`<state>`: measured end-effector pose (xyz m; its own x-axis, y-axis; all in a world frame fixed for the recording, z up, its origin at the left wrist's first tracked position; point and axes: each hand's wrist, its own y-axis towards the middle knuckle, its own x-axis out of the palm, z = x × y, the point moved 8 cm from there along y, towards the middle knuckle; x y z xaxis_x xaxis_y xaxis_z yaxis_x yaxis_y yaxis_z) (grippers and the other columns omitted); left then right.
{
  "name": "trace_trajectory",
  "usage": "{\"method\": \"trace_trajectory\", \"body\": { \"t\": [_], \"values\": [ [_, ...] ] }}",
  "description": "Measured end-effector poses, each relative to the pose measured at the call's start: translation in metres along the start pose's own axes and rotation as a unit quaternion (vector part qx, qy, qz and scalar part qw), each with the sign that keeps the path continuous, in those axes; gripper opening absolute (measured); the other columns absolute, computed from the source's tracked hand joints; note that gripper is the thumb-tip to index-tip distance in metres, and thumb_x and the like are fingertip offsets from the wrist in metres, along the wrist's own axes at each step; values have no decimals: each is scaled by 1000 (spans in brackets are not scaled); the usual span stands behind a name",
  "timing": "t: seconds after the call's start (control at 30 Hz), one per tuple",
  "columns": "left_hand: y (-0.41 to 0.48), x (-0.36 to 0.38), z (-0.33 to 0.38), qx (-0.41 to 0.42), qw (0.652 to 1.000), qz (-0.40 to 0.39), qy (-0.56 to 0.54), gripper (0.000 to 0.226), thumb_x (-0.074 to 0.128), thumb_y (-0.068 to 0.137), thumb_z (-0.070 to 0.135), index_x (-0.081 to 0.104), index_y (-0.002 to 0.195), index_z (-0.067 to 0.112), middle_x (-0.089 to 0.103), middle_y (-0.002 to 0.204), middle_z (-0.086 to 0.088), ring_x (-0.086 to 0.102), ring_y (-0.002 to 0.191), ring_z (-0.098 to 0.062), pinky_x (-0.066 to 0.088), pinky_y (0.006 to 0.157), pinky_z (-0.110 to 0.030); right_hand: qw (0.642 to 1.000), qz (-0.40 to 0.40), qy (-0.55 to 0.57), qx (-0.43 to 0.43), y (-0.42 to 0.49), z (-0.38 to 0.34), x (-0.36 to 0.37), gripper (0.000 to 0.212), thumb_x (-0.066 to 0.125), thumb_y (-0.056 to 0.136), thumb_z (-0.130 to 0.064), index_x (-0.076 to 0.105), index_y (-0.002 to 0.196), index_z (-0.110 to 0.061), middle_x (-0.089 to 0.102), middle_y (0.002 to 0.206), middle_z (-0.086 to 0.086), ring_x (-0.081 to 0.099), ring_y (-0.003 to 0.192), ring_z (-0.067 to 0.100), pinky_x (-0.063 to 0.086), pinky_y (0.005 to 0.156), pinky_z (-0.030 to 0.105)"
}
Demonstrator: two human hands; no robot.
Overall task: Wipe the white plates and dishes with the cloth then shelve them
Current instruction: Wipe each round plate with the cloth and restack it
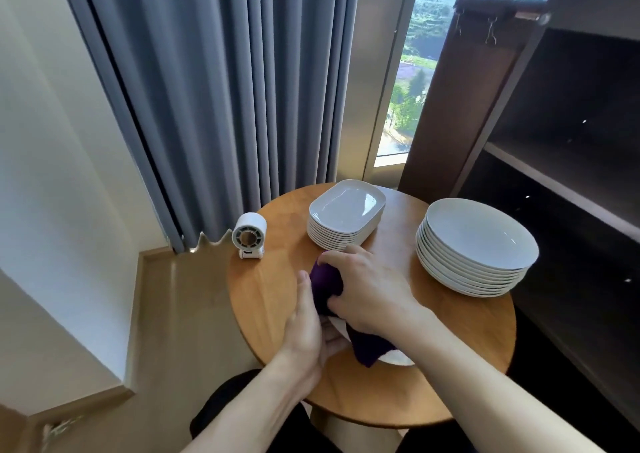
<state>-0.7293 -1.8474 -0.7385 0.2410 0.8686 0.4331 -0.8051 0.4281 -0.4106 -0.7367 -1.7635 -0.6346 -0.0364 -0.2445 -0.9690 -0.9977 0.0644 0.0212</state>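
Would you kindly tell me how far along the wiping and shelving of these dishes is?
Nothing looks shelved yet: the visible shelves hold no dishes. In hand: the right hand presses the purple cloth onto one white dish while the left hand holds it. Left: the stack of rectangular plates and the stack of round plates, both on the round table.

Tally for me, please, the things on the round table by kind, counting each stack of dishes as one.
Stacks of white dishes: 2, a rectangular stack and a round stack
Loose white dish, mostly under the cloth: 1
Purple cloth: 1
Small white fan: 1
Total: 5
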Motion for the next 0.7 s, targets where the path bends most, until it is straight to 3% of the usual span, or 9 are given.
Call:
{"method": "trace_trajectory", "body": {
  "t": [0.13, 0.27, 0.33, 0.4, 0.5, 0.6, 0.7],
  "values": [
    [2, -3, 5, 20, 1000, -3, 19, 70, 32, 83, 87, 77, 106, 38, 78, 109, -8, 76, 99, -27, 62, 70, -37, 995, -29, 84, 38, 15, 16, 9, 48, 70, 79, -34, 59, 125, -43, 54, 114, -11, 53, 108, 16, 53, 85, 39],
    [5, -2, 7, 32, 999, -3, 44, 66, 34, 93, 79, 73, 119, 33, 77, 112, -5, 75, 102, -24, 62, 71, -37, 993, -5, 99, 60, 29, 30, 10, 49, 71, 75, -36, 61, 122, -44, 50, 109, -15, 47, 102, 10, 47, 79, 34],
    [6, -2, 7, 32, 997, -9, 66, 49, 49, 99, 60, 77, 113, 21, 78, 106, -9, 75, 99, -25, 61, 70, -34, 991, 18, 102, 83, 38, 39, 8, 45, 72, 74, -36, 61, 117, -42, 52, 105, -12, 50, 100, 13, 44, 76, 34],
    [7, -2, 4, 29, 996, -17, 89, 28, 63, 89, 32, 78, 103, 12, 78, 100, -12, 76, 96, -26, 62, 73, -34, 988, 33, 99, 117, 44, 48, 9, 44, 71, 74, -34, 62, 116, -38, 55, 103, -9, 51, 95, 16, 41, 72, 33],
    [8, -6, 1, 31, 992, -14, 125, 13, 68, 91, 7, 75, 101, 9, 79, 95, -9, 76, 92, -24, 62, 77, -37, 986, 28, 95, 137, 48, 54, 13, 45, 71, 75, -32, 61, 120, -36, 57, 105, -7, 50, 93, 16, 41, 72, 33],
    [7, -8, 3, 57, 978, -5, 201, 17, 76, 86, 8, 74, 101, 14, 79, 92, -1, 75, 90, -19, 62, 83, -37, 997, -8, 60, 56, 47, 36, 15, 48, 70, 75, -30, 60, 121, -39, 59, 115, -8, 52, 101, 17, 47, 77, 35],
    [4, -1, 9, 89, 970, -29, 225, 27, 80, 81, 5, 75, 105, 17, 79, 98, 2, 74, 96, -13, 60, 87, -33, 998, -44, 32, -34, 53, 6, 18, 41, 69, 72, -31, 61, 111, -38, 58, 104, -11, 54, 99, 19, 53, 77, 39]
  ]
}}
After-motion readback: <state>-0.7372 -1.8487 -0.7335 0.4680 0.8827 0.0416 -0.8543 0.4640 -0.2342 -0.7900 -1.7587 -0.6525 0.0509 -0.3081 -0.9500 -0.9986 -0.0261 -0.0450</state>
